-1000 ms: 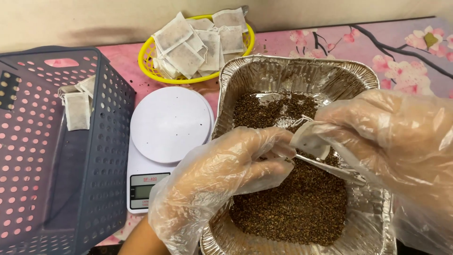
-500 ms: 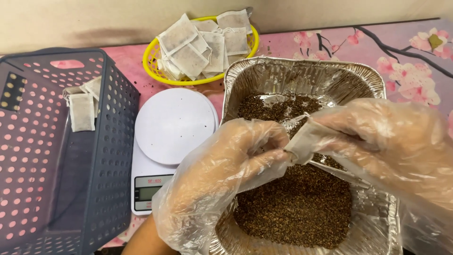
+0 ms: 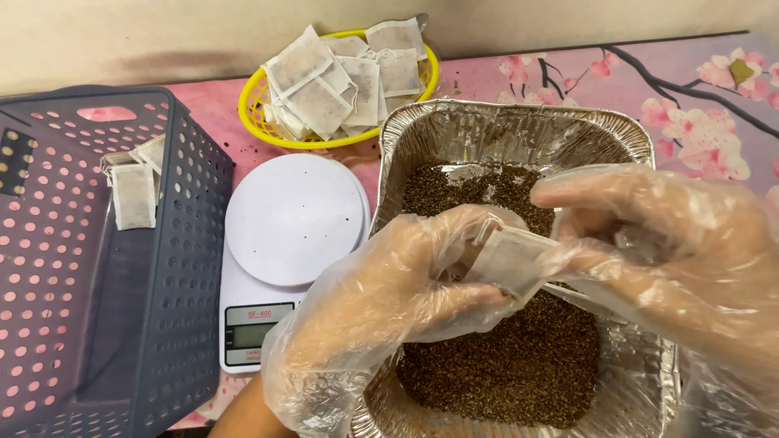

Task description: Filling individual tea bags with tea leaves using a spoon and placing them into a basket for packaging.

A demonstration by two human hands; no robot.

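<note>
Foil tray (image 3: 519,122) of dark brown granules is taken as the landmark: above its middle, a small white filter pouch (image 3: 507,258) is pinched between the gloved left hand (image 3: 389,308) and the gloved right hand (image 3: 665,243), both closed on it. Left of the tray are seen a white scale (image 3: 288,235) and a grey perforated basket (image 3: 105,268); behind it, a yellow basket (image 3: 258,122) of pouches.

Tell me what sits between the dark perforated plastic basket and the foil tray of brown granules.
A white round-topped digital kitchen scale sits between the basket and the foil tray, seen in the head view.
</note>
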